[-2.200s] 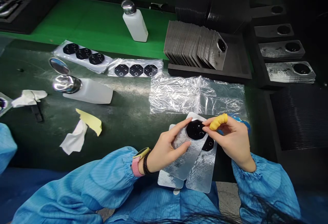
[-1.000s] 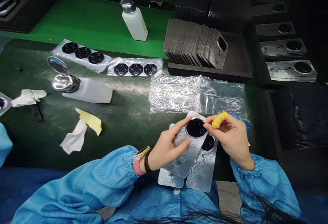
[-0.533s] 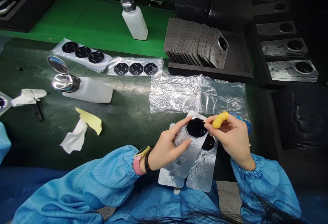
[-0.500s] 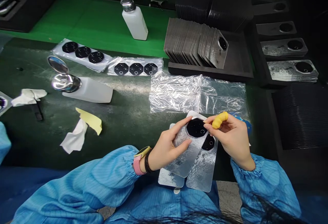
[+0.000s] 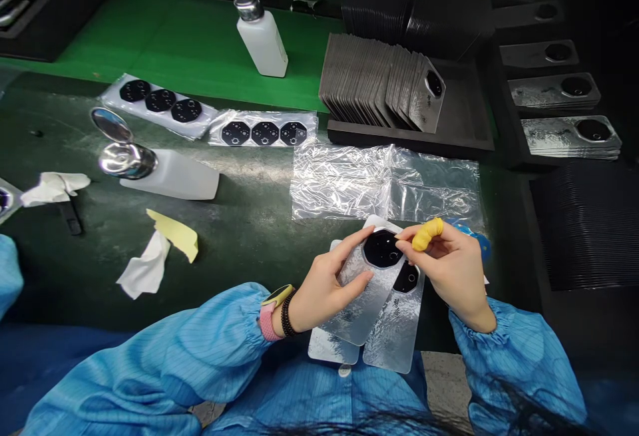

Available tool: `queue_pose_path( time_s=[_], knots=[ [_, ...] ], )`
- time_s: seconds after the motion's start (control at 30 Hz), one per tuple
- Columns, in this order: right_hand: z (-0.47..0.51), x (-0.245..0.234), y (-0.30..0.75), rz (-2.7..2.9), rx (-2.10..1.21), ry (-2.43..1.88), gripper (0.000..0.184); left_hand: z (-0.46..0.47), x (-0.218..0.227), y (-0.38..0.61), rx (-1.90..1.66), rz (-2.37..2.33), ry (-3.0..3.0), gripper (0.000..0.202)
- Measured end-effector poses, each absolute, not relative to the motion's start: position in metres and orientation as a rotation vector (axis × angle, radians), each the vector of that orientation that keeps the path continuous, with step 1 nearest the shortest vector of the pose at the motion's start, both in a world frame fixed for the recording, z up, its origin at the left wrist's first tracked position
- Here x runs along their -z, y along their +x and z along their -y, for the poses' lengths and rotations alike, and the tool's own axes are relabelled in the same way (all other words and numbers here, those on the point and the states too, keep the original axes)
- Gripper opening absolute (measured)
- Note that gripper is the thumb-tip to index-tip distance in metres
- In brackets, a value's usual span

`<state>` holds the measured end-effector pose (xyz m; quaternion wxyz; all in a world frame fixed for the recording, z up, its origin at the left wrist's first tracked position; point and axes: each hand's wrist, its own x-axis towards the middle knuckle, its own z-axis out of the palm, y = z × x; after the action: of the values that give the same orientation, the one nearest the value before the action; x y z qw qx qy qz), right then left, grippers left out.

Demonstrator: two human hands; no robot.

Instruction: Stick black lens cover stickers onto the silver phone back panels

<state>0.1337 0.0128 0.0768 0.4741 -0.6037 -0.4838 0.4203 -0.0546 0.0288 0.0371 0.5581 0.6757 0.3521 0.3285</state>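
Note:
A silvery rounded panel point(image 5: 367, 306) lies tilted over two more, a lower-left panel point(image 5: 333, 346) and a lower-right panel point(image 5: 392, 333) with printed characters and a black octagon of its own. My left hand point(image 5: 327, 283) steadies the top panel, index finger along its upper left edge and thumb across its face. On that panel sits a glossy black octagonal disc point(image 5: 383, 248) with a small ring. At the disc's right edge, thumb and index finger of my right hand point(image 5: 449, 263) are pinched together. A yellow finger cot point(image 5: 428, 233) covers one right finger.
Clear plastic film point(image 5: 344, 183) lies just beyond the panels. Bagged black octagons point(image 5: 264, 131) lie farther back, near a tipped white bottle point(image 5: 182, 175) and an upright one point(image 5: 264, 43). A black tray point(image 5: 409, 138) holds upright panels; stacked panels point(image 5: 569, 136) stand right. Paper scraps point(image 5: 144, 266) lie left.
Both hands and the panels stay almost in place. The right fingertips have shifted very slightly at the disc's edge, and the view has moved a touch.

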Motion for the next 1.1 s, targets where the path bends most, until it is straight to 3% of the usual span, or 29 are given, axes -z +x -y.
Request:
queue_pose_path(
  time_s=[0.43,0.7,1.1],
  knots=[
    [-0.0099,-0.0748,0.1325,1.343,-0.851,-1.519,0.014,-0.0274,-0.0360,-0.0547,-0.785,-0.836,1.578,0.055],
    [-0.0079,-0.0747,0.1317,1.520,-0.645,-1.507,0.025,-0.0264,-0.0371,-0.0551,-0.780,-0.825,1.577,0.054],
    [-0.0096,-0.0744,0.1298,1.736,-0.372,-1.394,0.027,-0.0250,-0.0386,-0.0557,-0.794,-0.834,1.548,0.046]
  ],
)
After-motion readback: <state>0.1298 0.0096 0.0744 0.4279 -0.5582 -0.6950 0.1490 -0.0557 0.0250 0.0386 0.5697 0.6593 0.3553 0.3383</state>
